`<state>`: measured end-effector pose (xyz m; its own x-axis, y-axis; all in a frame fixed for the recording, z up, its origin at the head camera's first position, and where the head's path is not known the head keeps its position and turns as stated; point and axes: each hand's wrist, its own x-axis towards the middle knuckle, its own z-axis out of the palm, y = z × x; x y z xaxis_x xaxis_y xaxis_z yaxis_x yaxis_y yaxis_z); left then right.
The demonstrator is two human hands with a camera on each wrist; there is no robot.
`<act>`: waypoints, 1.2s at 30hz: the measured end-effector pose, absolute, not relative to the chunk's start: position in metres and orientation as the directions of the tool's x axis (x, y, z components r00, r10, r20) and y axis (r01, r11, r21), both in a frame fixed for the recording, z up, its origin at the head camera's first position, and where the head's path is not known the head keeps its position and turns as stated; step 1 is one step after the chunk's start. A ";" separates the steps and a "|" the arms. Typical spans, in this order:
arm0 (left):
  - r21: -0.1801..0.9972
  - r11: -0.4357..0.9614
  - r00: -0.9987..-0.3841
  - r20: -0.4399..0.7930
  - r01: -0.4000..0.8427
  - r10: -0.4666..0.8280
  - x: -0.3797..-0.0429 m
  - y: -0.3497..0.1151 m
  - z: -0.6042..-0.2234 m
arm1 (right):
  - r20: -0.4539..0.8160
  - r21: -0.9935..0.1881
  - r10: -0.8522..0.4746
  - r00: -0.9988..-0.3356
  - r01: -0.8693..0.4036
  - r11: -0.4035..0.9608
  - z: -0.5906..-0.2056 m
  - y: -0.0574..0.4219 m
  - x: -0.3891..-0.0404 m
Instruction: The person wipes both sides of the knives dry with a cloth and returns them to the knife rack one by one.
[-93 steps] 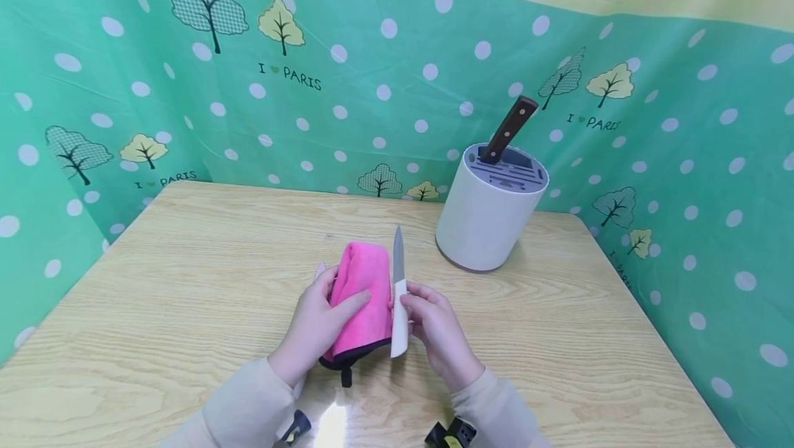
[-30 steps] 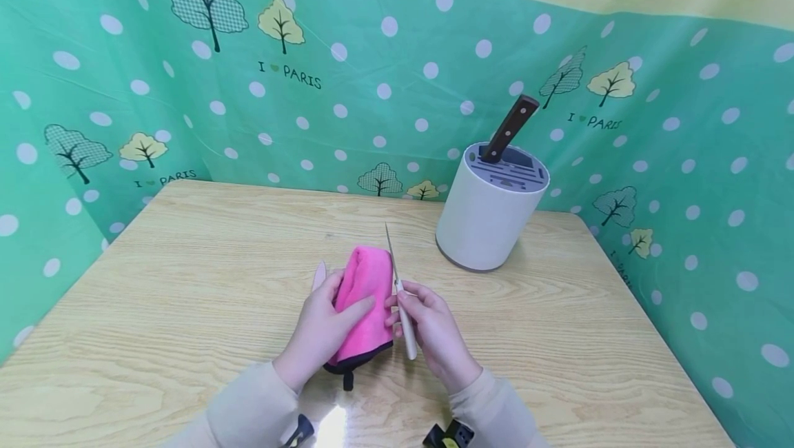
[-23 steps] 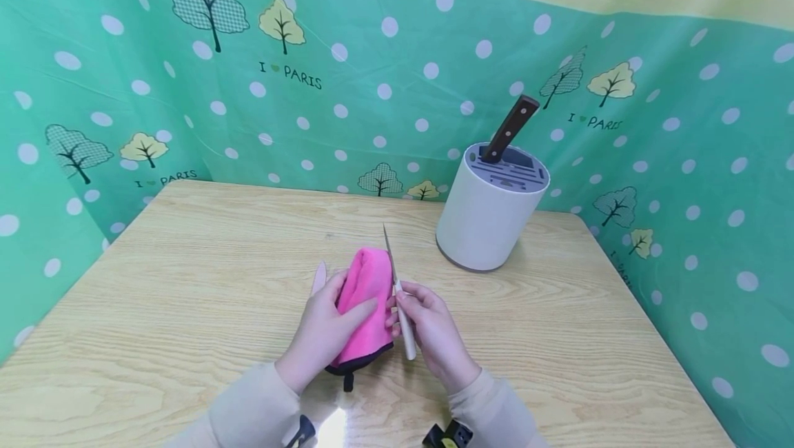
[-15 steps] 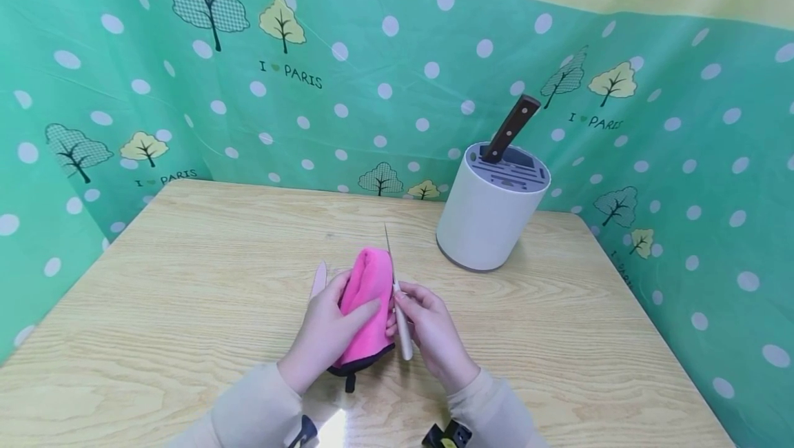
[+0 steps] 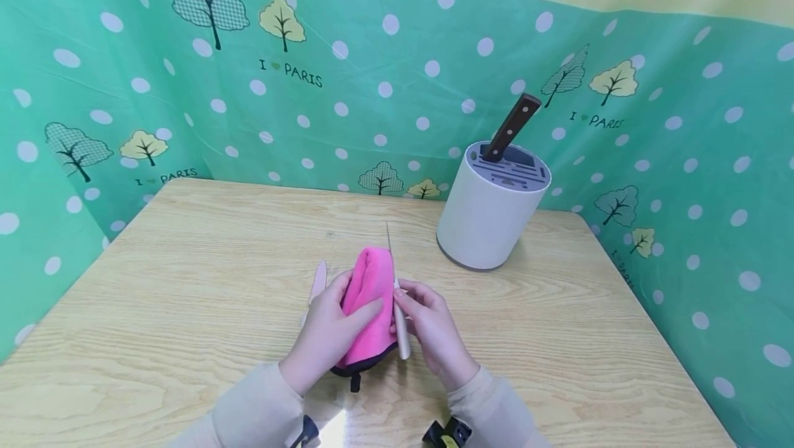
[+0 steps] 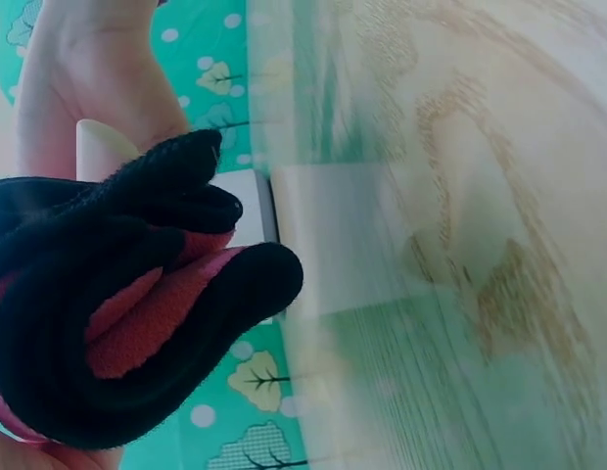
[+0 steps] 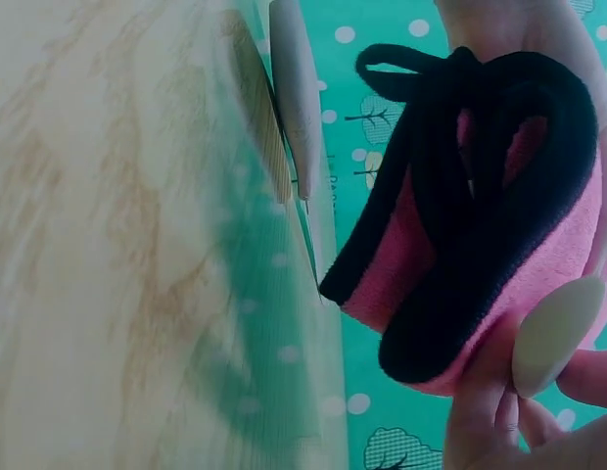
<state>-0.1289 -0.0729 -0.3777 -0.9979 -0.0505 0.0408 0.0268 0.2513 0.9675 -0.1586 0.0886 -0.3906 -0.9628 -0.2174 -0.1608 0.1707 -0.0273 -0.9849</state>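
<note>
Folded into a thick roll, a pink towel (image 5: 377,276) with black edging and a small loop sits in my left hand (image 5: 329,331), which grips it from the left with the thumb across its front. My right hand (image 5: 437,327) pinches the white handle of a knife (image 5: 402,334). Its thin blade points away, seen edge-on, against or close beside the towel's right side. In the right wrist view the handle's butt end shows between the fingers beside the towel (image 7: 548,255). A second knife (image 5: 318,280) lies on the table left of my left hand, which partly hides it.
A white cylindrical knife block (image 5: 486,217) stands at the back right. From its slotted top sticks a dark wooden-handled knife (image 5: 512,127). The wooden table (image 5: 205,282) ends at a green dotted curtain (image 5: 310,124) on the back and both sides.
The knife has turned in my right hand from showing its flat side to edge-on. The towel and my left hand have shifted slightly right, baring more of the second knife.
</note>
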 end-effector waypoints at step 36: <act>0.970 0.240 -0.999 0.039 0.039 0.003 -0.112 -0.066 -0.378 | -0.178 -0.981 -0.119 -0.977 0.185 -0.052 -0.388 0.093 -0.171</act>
<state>-0.1120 -0.0658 -0.3785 -0.9992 0.0026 0.0394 0.0389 0.2402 0.9699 -0.1709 0.0930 -0.3876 -0.9768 -0.1193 -0.1781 0.1853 -0.0525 -0.9813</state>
